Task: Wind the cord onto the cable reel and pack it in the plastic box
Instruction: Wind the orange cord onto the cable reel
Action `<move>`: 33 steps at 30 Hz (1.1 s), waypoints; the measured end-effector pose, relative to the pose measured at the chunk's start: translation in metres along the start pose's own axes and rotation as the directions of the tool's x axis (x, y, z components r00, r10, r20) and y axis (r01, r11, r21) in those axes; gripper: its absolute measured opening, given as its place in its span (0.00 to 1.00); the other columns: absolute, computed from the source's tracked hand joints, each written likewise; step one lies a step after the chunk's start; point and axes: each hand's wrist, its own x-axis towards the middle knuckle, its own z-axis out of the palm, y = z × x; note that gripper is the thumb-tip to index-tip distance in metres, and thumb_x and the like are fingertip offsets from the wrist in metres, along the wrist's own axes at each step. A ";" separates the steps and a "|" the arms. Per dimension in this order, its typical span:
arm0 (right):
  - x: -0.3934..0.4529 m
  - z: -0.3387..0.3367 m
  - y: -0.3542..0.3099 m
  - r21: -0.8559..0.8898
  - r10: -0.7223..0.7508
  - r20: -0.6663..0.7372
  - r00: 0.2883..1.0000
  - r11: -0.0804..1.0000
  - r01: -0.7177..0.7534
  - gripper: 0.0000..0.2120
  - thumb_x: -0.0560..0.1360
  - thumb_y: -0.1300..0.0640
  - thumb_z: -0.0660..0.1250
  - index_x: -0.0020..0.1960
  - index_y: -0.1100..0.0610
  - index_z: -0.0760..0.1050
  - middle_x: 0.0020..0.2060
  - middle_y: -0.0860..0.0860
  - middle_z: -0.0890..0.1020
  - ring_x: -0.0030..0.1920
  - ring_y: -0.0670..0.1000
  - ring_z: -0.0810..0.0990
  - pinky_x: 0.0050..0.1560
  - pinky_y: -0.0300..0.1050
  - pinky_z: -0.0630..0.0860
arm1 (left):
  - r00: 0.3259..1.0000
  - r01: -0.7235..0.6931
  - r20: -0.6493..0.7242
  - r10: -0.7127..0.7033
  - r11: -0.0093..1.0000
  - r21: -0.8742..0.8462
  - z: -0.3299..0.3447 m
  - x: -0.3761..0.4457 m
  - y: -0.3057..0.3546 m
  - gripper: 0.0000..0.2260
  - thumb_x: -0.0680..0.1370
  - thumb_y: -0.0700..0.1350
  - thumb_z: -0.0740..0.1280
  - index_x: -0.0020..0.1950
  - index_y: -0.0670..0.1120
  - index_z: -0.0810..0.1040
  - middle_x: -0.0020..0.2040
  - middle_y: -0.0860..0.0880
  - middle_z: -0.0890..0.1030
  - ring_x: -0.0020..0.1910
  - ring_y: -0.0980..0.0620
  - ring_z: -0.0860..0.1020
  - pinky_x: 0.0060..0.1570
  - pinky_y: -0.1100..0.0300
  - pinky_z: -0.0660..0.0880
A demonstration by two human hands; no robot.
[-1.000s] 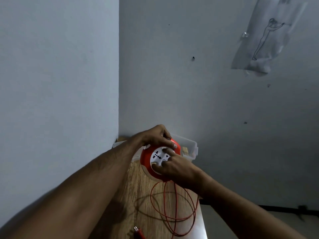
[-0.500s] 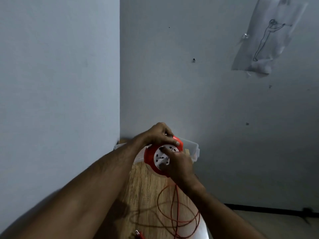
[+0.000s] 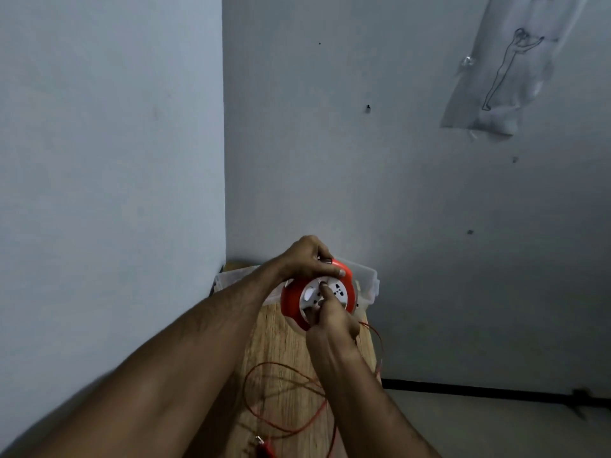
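Behind the cable reel [image 3: 291, 300] gripped by both hands' fingers [image 3: 330, 269], the plastic box's [image 3: 368, 284] contents stay hidden.

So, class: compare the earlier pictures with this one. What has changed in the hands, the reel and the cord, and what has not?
The right hand has swung round the white face of the reel, its fingers now pressing near the centre, turning it. The loose red cord on the wooden table has shifted shape. The left hand still grips the reel's top rim; the plastic box behind is unmoved.
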 end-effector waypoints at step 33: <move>0.048 -0.035 -0.032 -0.188 -0.215 0.972 0.094 -0.473 0.861 0.27 0.73 0.53 0.76 0.70 0.49 0.74 0.64 0.51 0.81 0.62 0.51 0.81 0.59 0.46 0.81 | 1.000 0.017 0.018 -0.017 1.000 -0.006 -0.019 -0.010 0.008 0.08 0.73 0.53 0.79 0.39 0.50 0.87 0.36 0.52 0.85 0.35 0.54 0.84 0.37 0.62 0.79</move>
